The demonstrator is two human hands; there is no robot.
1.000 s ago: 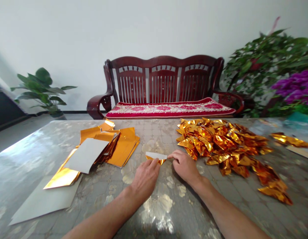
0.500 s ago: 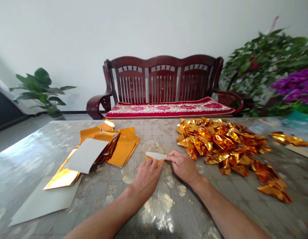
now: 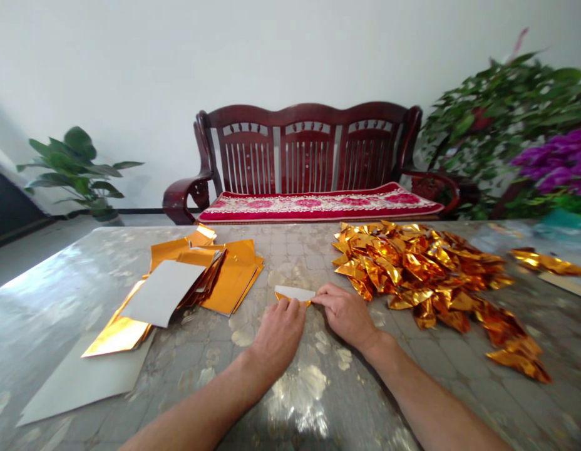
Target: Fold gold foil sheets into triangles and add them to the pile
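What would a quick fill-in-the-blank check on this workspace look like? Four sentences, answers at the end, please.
1. The flat gold sheets lie to the person's ____, while the heap of folded gold pieces lies opposite.
2. The left hand touches the small folded paper, and the right hand is at its ____ end.
3. The bench has ____ back panels.
4. The flowers are ____.

Missing words: left; right; three; purple.

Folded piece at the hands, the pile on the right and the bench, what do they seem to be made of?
Folded piece: probably foil-coated paper, showing matte pale grey and shiny gold faces.
Pile: likely the same, judging by its crinkled, mirror-bright gold glints.
Bench: apparently varnished dark-red wood, given its glossy highlights and shaped slats.
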